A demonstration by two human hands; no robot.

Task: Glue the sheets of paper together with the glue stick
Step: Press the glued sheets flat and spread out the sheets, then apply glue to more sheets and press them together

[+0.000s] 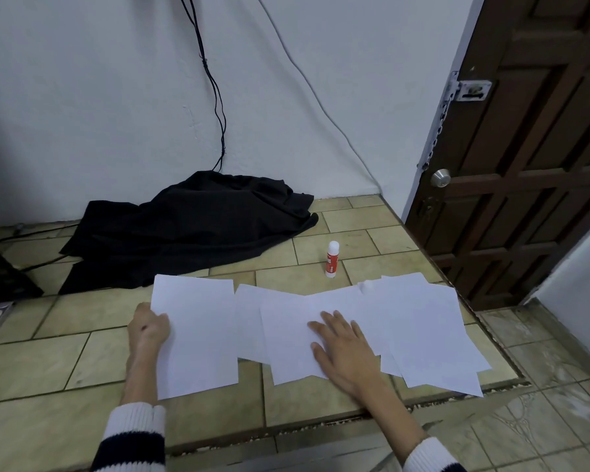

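Note:
Several white sheets of paper lie in an overlapping row on a tiled ledge. My left hand [149, 327] grips the left edge of the leftmost sheet [198, 335], which overlaps the row's left end. Flat on the middle sheets [286, 342] rests my right hand [343, 349], fingers spread, pressing down. More sheets [430, 332] fan out to the right, reaching the ledge's corner. A white glue stick [332, 259] with a red label stands upright and capped just behind the papers, apart from both hands.
A crumpled black cloth [191, 226] lies behind the papers at left by the wall, with black cables [215, 97] hanging above it. A dark wooden door [525, 165] stands at right. The ledge [65, 352] drops off at front and right to a lower tiled floor [552, 403].

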